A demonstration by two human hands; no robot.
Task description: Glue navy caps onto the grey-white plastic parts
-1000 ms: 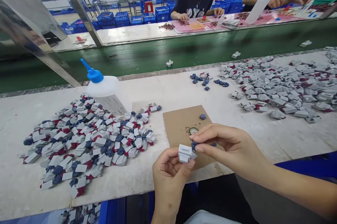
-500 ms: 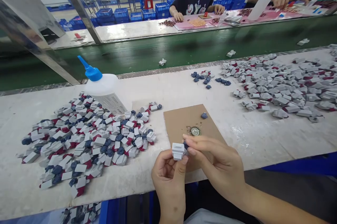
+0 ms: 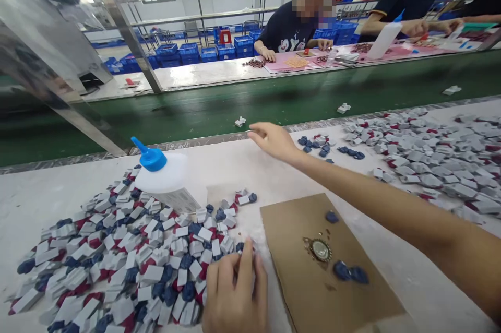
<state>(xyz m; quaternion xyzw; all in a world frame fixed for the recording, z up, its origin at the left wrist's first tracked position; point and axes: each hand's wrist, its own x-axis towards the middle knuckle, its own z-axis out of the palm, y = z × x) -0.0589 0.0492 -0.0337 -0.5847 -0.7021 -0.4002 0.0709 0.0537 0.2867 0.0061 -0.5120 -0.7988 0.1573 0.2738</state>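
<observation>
My left hand is low over the table at the right edge of a pile of small grey plastic pieces with dark blue and red parts. Its fingers are apart, one stretched forward near a blue bit; no held piece shows. My right hand reaches across the table toward the green belt, fingers extended to the left, nothing visible in them. Just beyond its fingertips, a small grey piece lies on the belt. A cardboard sheet carries a bottle cap with clear liquid and several dark blue pieces.
A white glue bottle with a blue nozzle stands behind the left pile. Many grey pieces cover the table's right side, near a few dark blue ones. The green belt runs behind; co-workers sit across it.
My hands have parted, and the grey piece they held is out of sight. The left moved to the pile, the right far forward over the table. The view has tilted up.
</observation>
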